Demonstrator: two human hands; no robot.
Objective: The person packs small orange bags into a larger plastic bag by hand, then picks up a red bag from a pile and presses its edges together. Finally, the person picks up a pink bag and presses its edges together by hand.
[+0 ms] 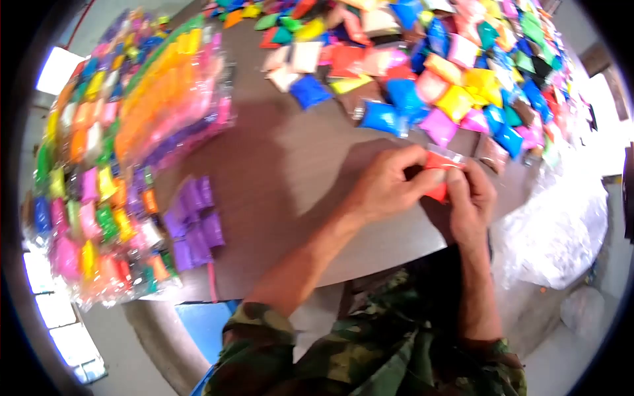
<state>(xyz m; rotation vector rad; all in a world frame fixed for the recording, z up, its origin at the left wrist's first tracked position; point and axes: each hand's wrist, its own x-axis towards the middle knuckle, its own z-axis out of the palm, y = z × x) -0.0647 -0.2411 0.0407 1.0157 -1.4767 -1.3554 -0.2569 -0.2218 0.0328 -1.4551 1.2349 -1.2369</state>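
Near the table's front edge, my left hand (394, 183) and my right hand (470, 196) pinch a small red packet (437, 189) between them, thumbs close together on it. Its clear top edge shows above the fingers. Just beyond the hands lie a magenta packet (439, 127), a yellow packet (455, 103) and a blue packet (381, 117), at the near side of a large heap of coloured packets. A brownish packet (491, 153) rests right behind my right hand.
Rows of packets in clear wrapping (162, 99) cover the table's left side. Purple packets (193, 224) lie near the front left edge of the brown table (277, 171). A large clear plastic bag (555, 221) hangs at the right edge.
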